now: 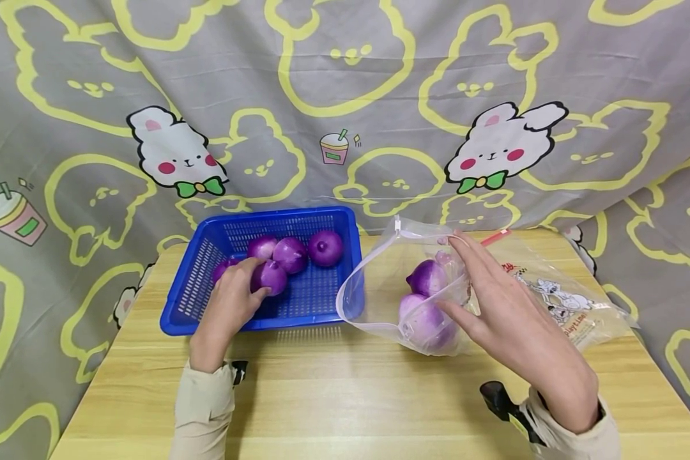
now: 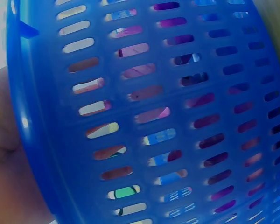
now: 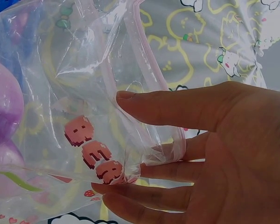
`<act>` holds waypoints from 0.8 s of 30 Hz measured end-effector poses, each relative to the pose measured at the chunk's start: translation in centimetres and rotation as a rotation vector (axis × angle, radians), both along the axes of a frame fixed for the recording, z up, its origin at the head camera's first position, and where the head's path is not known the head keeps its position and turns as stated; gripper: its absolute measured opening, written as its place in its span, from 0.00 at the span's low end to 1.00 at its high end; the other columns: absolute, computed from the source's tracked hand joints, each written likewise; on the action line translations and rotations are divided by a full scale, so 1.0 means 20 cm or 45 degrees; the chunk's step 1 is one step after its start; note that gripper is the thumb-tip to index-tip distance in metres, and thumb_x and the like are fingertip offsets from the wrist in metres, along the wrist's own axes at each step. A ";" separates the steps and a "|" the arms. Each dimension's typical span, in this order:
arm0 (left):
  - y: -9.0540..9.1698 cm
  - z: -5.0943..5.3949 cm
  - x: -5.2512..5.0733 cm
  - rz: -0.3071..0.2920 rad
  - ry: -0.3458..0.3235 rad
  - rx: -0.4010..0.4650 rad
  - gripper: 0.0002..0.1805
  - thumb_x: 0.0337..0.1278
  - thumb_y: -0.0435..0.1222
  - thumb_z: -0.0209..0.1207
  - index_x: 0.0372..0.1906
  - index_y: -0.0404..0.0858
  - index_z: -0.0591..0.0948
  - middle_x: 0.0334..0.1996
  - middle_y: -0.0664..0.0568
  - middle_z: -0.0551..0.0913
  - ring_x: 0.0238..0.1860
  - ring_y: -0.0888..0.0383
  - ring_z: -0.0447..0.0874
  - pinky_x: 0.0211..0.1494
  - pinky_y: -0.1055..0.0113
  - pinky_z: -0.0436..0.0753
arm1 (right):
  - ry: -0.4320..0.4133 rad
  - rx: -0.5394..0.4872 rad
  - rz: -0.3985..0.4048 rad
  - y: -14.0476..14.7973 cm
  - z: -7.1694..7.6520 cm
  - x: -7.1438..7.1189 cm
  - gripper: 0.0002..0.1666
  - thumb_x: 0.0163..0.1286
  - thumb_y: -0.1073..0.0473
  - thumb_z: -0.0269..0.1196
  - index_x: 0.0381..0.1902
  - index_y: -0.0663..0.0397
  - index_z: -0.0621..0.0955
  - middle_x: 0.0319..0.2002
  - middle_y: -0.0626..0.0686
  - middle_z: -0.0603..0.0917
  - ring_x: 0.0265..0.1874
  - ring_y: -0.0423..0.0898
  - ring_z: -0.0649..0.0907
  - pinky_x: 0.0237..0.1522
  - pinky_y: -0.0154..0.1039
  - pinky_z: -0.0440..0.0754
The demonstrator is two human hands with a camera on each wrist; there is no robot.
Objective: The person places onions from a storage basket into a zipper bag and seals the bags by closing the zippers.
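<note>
My left hand [image 1: 232, 300] reaches over the near left side of the blue basket [image 1: 264, 322] and grips a shiny purple onion [image 1: 270, 278] inside it. Several other purple onions [image 1: 326, 248] lie around that one. In the left wrist view the basket wall [image 2: 116, 119] hides most of the hand. My right hand [image 1: 512, 313] holds a clear zip bag [image 1: 374, 313] by its side near the mouth, thumb on one side and fingers on the other. The bag's mouth gapes toward the basket. At least two purple-and-white onions [image 1: 428, 319] are in the bag.
Another clear printed bag [image 1: 581, 313] with a red zip slider [image 1: 496, 237] lies flat at the right of the wooden table [image 1: 322, 396]. A grey cartoon-print curtain [image 1: 345, 83] hangs along the table's back and sides.
</note>
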State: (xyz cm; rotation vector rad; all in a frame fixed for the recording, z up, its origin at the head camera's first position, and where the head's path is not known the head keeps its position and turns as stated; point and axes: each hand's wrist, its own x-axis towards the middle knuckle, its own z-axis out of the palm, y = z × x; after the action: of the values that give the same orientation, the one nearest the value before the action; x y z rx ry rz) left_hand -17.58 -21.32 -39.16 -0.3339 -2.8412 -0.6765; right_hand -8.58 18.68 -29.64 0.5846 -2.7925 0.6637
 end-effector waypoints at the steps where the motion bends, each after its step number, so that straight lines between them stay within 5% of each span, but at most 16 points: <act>1: 0.00 0.00 0.00 0.001 -0.001 0.001 0.29 0.52 0.29 0.71 0.61 0.29 0.76 0.56 0.34 0.80 0.56 0.35 0.77 0.61 0.39 0.74 | 0.000 0.000 0.002 0.00 0.00 0.00 0.51 0.68 0.48 0.67 0.79 0.52 0.53 0.77 0.60 0.57 0.71 0.64 0.65 0.61 0.68 0.67; 24: 0.10 0.16 0.10 -0.050 0.123 0.048 0.31 0.51 0.31 0.73 0.62 0.33 0.77 0.63 0.37 0.76 0.64 0.36 0.72 0.64 0.39 0.72 | -0.022 0.006 0.003 -0.01 0.01 0.01 0.51 0.69 0.47 0.66 0.80 0.51 0.52 0.77 0.59 0.56 0.71 0.64 0.64 0.62 0.68 0.67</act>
State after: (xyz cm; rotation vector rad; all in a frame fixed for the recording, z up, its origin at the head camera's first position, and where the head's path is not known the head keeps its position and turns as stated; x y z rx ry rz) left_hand -15.50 -19.35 -35.99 -0.4054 -2.7335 -0.7012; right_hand -8.46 18.56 -29.53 0.5854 -2.8103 0.6657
